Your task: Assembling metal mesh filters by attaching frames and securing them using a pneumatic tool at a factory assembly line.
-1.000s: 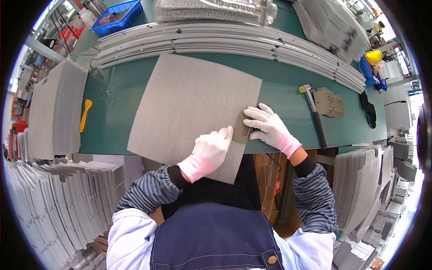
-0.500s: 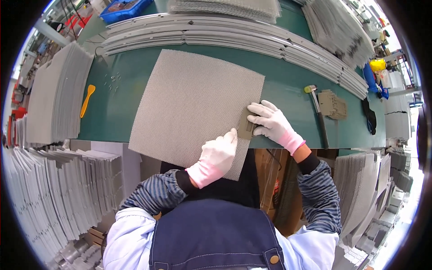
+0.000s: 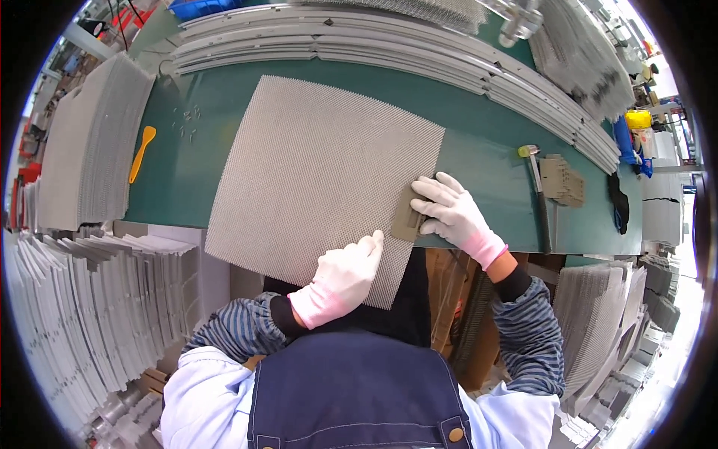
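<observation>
A light grey mesh sheet (image 3: 314, 165) lies on the green table, its near corner jutting past the front edge. At the sheet's right edge, my right hand (image 3: 456, 215), in a white glove with a pink cuff, grips a small olive-brown plate with a slot (image 3: 404, 222). That hand's fingers lie across the plate's right side. My left hand (image 3: 340, 277), gloved alike, rests low on the mesh, closed, with its forefinger pointing toward the plate but apart from it. Whether anything small sits in its curled fingers is hidden.
Right of my hands lie a mallet (image 3: 537, 194) and a pile of similar olive-brown plates (image 3: 561, 181). An orange scoop (image 3: 142, 153) and several small metal bits (image 3: 187, 123) are at left. Stacked panels (image 3: 97, 142) stand farther left; long metal rails (image 3: 389, 56) run along the back.
My left hand has drawn back a little toward me and left, away from the plate. The right hand stays on the plate. The whole view has shifted slightly.
</observation>
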Action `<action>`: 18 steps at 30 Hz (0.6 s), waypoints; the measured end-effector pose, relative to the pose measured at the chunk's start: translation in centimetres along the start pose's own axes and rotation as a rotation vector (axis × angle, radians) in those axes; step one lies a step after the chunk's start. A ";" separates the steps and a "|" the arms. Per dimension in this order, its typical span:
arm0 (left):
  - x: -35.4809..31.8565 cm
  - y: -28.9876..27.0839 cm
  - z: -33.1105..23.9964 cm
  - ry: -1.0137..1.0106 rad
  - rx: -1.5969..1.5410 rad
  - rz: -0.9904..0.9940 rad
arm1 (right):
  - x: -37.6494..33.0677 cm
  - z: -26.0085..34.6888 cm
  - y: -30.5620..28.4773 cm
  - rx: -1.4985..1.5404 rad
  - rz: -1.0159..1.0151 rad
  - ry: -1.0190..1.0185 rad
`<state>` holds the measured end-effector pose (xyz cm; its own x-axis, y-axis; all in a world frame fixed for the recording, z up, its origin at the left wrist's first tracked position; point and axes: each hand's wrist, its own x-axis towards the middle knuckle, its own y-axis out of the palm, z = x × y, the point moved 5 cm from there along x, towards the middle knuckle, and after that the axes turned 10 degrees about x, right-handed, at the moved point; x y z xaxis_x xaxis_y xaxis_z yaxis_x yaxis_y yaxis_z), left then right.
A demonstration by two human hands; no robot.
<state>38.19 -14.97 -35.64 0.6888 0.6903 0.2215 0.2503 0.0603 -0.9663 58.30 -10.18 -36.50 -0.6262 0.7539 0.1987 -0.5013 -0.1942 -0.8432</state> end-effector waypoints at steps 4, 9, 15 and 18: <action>0.5 0.3 0.1 -0.001 -0.002 0.023 | 0.1 0.0 0.1 0.023 -0.043 -0.003; 1.8 1.0 -0.1 0.039 -0.028 0.022 | 0.6 -0.3 -0.7 0.036 -0.061 0.006; -1.1 -4.4 6.8 -0.109 -0.174 -0.091 | 0.3 -0.9 -0.3 0.087 -0.054 -0.023; -4.6 -9.8 19.1 -0.589 0.050 -0.322 | 0.1 -0.4 -1.0 0.087 -0.038 0.016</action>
<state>19.59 -4.93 -29.72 0.0958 0.9094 0.4047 0.3398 0.3522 -0.8720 59.00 -9.71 -35.86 -0.5964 0.7717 0.2210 -0.5750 -0.2186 -0.7884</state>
